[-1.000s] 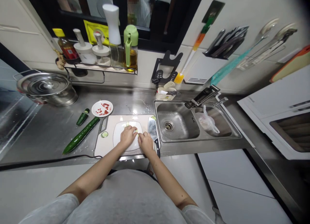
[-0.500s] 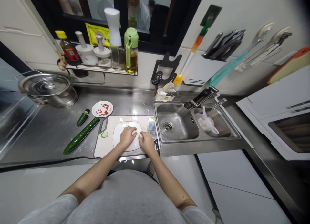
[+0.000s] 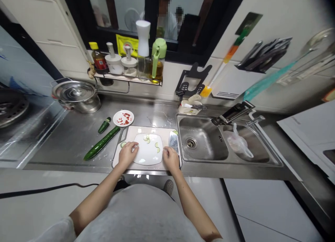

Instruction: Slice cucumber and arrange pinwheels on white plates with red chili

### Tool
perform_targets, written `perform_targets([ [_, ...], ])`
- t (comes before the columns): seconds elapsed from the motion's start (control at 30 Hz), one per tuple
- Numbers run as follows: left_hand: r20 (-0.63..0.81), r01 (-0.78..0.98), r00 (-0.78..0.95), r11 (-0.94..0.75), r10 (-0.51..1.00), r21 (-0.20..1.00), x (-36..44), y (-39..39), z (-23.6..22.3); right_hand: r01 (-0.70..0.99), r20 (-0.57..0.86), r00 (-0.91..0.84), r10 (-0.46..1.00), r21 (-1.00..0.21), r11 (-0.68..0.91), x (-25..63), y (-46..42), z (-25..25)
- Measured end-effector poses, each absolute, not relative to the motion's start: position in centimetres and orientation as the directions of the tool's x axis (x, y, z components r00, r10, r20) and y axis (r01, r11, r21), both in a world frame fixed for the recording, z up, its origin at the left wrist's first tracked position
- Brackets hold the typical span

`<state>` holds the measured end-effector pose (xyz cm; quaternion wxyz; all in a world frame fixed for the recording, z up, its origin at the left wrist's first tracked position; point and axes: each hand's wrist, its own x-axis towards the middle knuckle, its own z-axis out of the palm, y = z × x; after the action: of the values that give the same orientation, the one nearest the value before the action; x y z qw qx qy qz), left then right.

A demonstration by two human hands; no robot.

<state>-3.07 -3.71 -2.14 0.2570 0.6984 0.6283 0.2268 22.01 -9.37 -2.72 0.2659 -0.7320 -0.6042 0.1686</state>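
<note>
A white square plate (image 3: 148, 158) lies on the cutting board (image 3: 120, 161). Thin cucumber slices (image 3: 147, 138) overlap near its far edge, and a pair of half slices (image 3: 157, 147) curves at its right. Thumb and fingers apart, my left hand (image 3: 127, 154) reaches over the plate's left rim; a cucumber slice (image 3: 123, 144) shows just behind it. At the right rim is my right hand (image 3: 171, 158), fingers curled inward; whatever lies between them is hidden. Beyond that hand rests a knife blade (image 3: 173, 141), its handle mostly covered.
Left of the board lie a long cucumber (image 3: 102, 143) and a short cucumber piece (image 3: 104, 125). A small white plate (image 3: 123, 118) holds red bits. A double sink (image 3: 201, 158) adjoins on the right. A lidded steel pot (image 3: 89, 104) stands at the back left.
My hands have parted from over the middle of the plate to its left and right rims. The slices on the plate now show plainly. The view has shifted.
</note>
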Motion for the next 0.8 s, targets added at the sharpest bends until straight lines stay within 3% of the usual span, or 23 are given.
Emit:
perform_targets([
  [0.27,-0.023,0.852,-0.101,0.099,0.995,0.514,-9.5,-2.9,-3.2,0.753,0.126,0.206,0.970,-0.654,-0.075,21.1,-9.1,-2.4],
  [0.57,-0.059,0.912,-0.091,0.107,0.994,0.397,-8.7,-1.8,-3.7,0.723,0.124,0.202,0.972,-0.688,-0.062,19.7,-9.4,-1.8],
  [0.8,-0.014,0.918,-0.042,0.044,0.999,0.394,-9.0,-1.4,-3.4,0.728,0.122,0.211,0.970,-0.682,-0.072,19.6,-10.0,-1.2],
])
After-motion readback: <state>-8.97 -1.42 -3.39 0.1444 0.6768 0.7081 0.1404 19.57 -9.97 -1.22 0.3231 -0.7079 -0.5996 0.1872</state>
